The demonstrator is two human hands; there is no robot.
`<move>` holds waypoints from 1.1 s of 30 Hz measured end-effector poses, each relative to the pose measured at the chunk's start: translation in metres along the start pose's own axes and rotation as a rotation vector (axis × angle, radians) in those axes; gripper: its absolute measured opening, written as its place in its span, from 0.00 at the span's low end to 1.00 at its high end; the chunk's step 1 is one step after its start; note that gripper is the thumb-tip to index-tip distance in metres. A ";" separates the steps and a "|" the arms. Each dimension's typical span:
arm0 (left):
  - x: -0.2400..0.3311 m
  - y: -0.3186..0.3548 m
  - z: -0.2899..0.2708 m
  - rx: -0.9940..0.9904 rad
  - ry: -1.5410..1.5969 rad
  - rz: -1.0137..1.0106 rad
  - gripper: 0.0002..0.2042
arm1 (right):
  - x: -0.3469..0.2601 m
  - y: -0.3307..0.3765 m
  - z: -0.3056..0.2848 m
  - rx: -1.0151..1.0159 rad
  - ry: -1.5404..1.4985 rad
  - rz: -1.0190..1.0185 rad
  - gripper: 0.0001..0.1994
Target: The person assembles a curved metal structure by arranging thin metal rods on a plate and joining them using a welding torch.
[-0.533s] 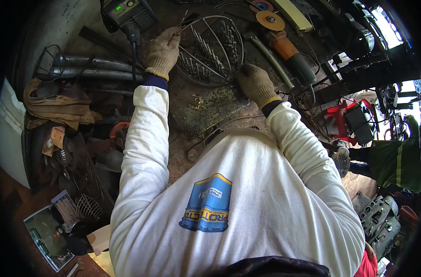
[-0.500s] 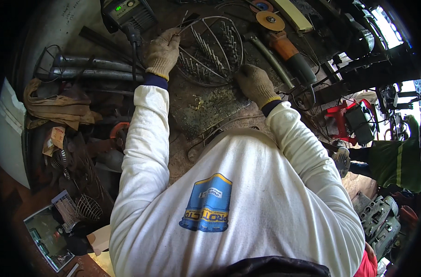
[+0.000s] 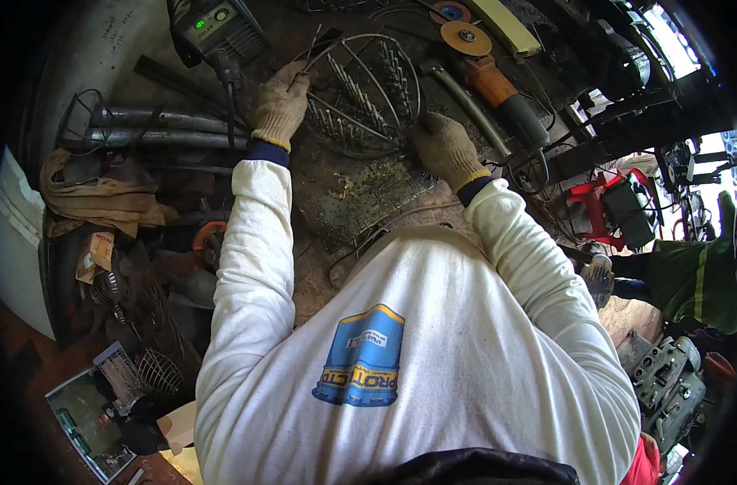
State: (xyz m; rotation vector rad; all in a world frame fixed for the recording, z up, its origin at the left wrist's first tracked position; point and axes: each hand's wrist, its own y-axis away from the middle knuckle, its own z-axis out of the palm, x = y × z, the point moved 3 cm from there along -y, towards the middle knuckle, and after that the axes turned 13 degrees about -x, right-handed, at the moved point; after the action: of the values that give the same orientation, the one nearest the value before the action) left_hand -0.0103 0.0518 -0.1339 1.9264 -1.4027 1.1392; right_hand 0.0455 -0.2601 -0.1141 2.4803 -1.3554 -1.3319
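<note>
Centrally, from my remote vantage, I see a round wire frame (image 3: 378,79) lying on a dark, stained work surface (image 3: 344,206), between my wearer's two gloved hands. Rows of short metal rods (image 3: 354,85) show within its outline. The left hand (image 3: 280,103) is narrowed, its fingertips pinching the frame's left edge. The right hand (image 3: 448,147) is loosely curled at the lower right edge — whether it grips the wire I cannot tell, since its fingers are partly hidden. Right of the frame lie a metal tube (image 3: 472,111) and, beyond it, an orange-and-black angle grinder (image 3: 504,97). Upper left stands a dark power unit (image 3: 223,34) with a green-lit display — two grey pipes (image 3: 166,128) lie left of the left hand, above a brown cloth (image 3: 102,194).
</note>
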 end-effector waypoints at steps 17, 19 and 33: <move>0.026 0.005 0.002 -0.009 -0.253 -0.177 0.17 | 0.015 -0.009 0.002 0.008 0.042 -0.045 0.18; 0.024 0.006 0.003 -0.020 -0.217 -0.199 0.16 | 0.016 -0.008 0.002 0.008 0.033 -0.056 0.18; 0.016 -0.001 0.013 -0.013 -0.050 -0.076 0.13 | 0.019 -0.009 0.007 0.033 0.008 -0.042 0.18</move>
State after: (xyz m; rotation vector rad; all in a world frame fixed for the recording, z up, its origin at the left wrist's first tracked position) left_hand -0.0032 0.0337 -0.1266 1.9940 -1.3468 1.0516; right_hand 0.0518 -0.2657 -0.1345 2.5462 -1.3417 -1.3161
